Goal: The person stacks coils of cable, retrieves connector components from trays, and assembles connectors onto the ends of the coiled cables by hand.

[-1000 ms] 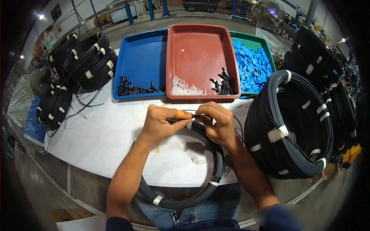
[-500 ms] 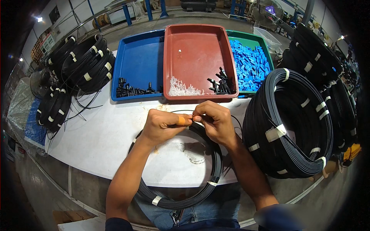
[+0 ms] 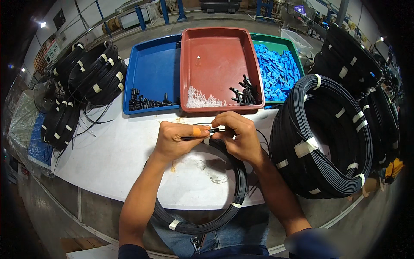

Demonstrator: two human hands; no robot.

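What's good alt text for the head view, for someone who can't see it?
A person's left hand pinches a small dark piece, the right hand close beside it, above a coil of black cable at a white table. Beyond are a blue tray, red tray and green tray of small parts, with black coils on both sides.

The left hand point(image 3: 177, 140) hides one end of a black piece point(image 3: 214, 130), which is too small for its shape to be told. The left forearm point(image 3: 144, 192) hides a stretch of the coil point(image 3: 240, 181), and the red tray point(image 3: 220, 56) covers edges of the blue tray point(image 3: 155, 64) and green tray point(image 3: 268, 39). The right sleeve point(image 3: 311, 244) is blurred and cut off by the lower edge.
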